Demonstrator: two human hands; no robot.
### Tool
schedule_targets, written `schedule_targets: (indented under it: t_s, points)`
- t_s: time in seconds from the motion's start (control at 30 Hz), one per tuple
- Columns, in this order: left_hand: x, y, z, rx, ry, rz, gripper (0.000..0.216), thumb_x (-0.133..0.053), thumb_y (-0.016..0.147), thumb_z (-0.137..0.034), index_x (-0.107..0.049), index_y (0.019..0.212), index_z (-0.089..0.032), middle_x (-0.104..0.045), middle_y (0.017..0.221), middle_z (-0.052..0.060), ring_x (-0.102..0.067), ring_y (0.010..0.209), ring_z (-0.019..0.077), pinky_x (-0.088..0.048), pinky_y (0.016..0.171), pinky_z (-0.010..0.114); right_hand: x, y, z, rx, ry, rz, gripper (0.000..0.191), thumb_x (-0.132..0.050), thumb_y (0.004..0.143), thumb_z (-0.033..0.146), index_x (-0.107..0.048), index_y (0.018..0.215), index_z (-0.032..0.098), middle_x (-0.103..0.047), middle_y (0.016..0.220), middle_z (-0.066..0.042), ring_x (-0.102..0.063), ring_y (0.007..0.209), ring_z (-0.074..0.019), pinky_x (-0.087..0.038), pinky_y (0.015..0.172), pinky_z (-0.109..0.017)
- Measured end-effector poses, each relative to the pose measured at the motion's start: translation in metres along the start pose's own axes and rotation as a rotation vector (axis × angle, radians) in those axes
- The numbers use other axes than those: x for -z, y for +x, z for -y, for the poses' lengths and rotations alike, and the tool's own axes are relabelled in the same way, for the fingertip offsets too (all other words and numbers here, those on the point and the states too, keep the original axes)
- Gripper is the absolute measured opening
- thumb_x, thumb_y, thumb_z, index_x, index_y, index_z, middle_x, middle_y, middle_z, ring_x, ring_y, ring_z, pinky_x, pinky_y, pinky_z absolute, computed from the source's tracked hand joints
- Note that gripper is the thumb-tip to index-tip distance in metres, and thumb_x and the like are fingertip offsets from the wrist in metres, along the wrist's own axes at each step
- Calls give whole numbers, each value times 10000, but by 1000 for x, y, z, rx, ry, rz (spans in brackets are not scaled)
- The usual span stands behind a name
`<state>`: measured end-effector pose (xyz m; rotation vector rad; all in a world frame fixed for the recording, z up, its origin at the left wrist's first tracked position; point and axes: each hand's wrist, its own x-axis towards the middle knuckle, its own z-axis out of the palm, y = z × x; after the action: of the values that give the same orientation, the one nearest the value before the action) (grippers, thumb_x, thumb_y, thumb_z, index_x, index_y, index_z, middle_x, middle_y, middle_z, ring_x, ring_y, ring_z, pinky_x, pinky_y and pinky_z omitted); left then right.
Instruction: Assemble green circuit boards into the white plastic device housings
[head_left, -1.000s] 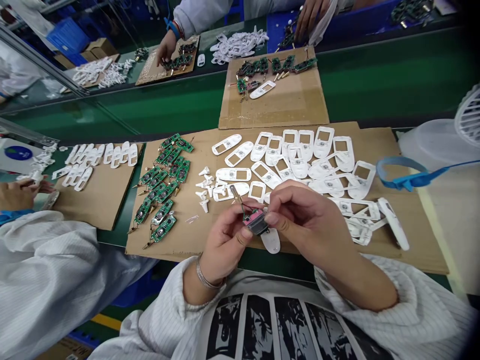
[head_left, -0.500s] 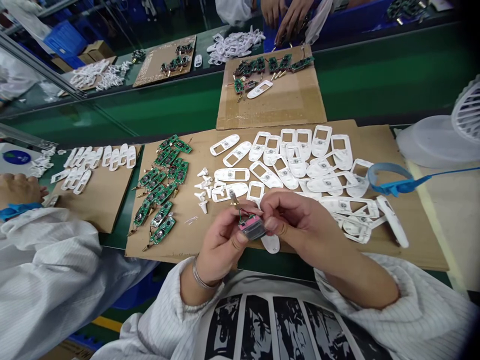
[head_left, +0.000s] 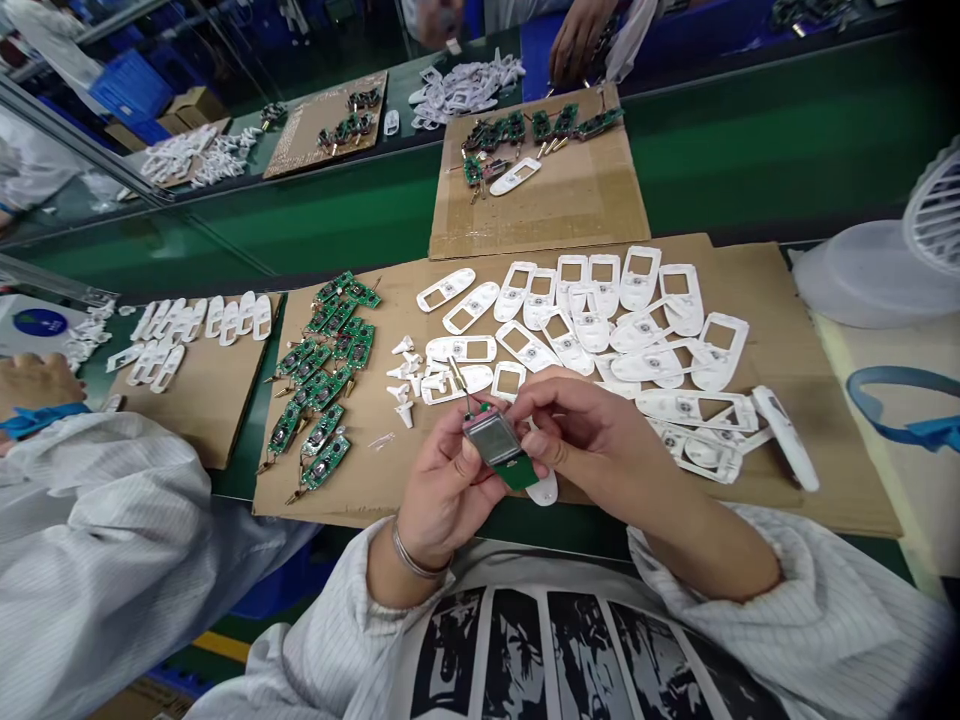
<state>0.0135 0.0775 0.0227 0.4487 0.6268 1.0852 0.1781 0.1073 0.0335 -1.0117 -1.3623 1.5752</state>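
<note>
Between my hands is a green circuit board (head_left: 517,472) with a grey display screen on it, its face tilted up toward me. My left hand (head_left: 450,480) is closed round the board's left side, thumb at the screen's edge. At the board's right edge, the thumb and bent fingers of my right hand (head_left: 581,430) are closed on it. A thin metal part on a wire sticks up from the board's far end. Behind my hands lie many white plastic housings (head_left: 461,348) with window openings. Small white plastic pieces (head_left: 405,385) lie left of them.
Green circuit boards (head_left: 322,430) lie in rows on the cardboard sheet (head_left: 360,480). At left a co-worker's hand (head_left: 41,385) rests near more white housings. Another person's hand (head_left: 581,45) is across the bench. A blue strap (head_left: 900,405) and a white fan (head_left: 934,215) are at right.
The circuit board has turned in my hands: its screen and green lower part now face me, where its pink-edged end showed before. The blue strap has shifted right.
</note>
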Motion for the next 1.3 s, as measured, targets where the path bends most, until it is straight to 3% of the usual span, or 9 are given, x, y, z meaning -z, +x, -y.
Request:
schedule_targets:
  t_s: [0.13, 0.33, 0.57, 0.77, 0.93, 1.03, 1.13, 1.3]
  points:
    - [2, 0, 0, 26, -15, 37, 266, -721, 804, -290, -668, 1060, -244, -671, 998, 8, -651, 867, 127, -553, 894, 332, -2, 1, 3, -54, 72, 24, 105, -655, 832, 292, -596, 860, 209, -507, 798, 15, -509, 508, -84, -454, 493, -259]
    - [4, 2, 2, 36, 34, 45, 291, -721, 795, -331, -660, 1061, -230, -656, 971, 32, -668, 861, 193, -555, 870, 405, 1, 1, 3, -44, 73, 85, 141, -643, 851, 292, -558, 791, 196, -491, 809, 14, -542, 539, -83, -453, 488, -239]
    - [5, 4, 2, 68, 76, 70, 292, -702, 806, -337, -637, 1064, -214, -660, 979, 70, -661, 915, 242, -537, 863, 417, 3, -1, 4, -28, -146, 136, 150, -519, 909, 214, -502, 763, 189, -495, 822, 7, -562, 601, -91, -464, 559, -242]
    - [3, 1, 8, -5, 85, -2, 324, -733, 775, -348, -641, 1060, -227, -651, 885, 38, -650, 893, 220, -535, 849, 384, 7, 2, 10, -180, 65, 251, 264, -560, 902, 406, -498, 748, 201, -524, 691, 12, -527, 632, -130, -438, 574, -257]
    - [4, 1, 8, -25, 68, -37, 304, -700, 812, -361, -634, 1081, -235, -653, 904, 34, -635, 901, 190, -526, 853, 353, 9, 2, 3, -85, -53, -12, 243, -557, 899, 451, -628, 878, 220, -612, 841, -23, -580, 698, -144, -488, 618, -271]
    - [3, 3, 8, -48, 76, -62, 286, -709, 807, -344, -642, 1069, -249, -643, 958, 22, -627, 883, 159, -521, 824, 296, 3, 0, -4, -36, -75, -53, 238, -638, 842, 447, -688, 925, 230, -631, 920, -47, -596, 749, -162, -501, 613, -282]
    - [1, 5, 9, -107, 117, -92, 283, -738, 785, -319, -651, 1046, -253, -619, 983, 9, -598, 894, 126, -494, 813, 230, -7, -2, -10, 22, -64, -178, 191, -745, 757, 382, -714, 879, 238, -646, 883, -31, -581, 689, -141, -482, 558, -263]
    - [4, 6, 14, -239, 310, -93, 273, -708, 815, -307, -635, 1075, -266, -600, 1016, 11, -559, 939, 126, -454, 879, 229, -19, -4, -12, 201, -235, -401, 17, -727, 781, 239, -719, 789, 226, -663, 799, -17, -620, 716, -136, -497, 574, -247]
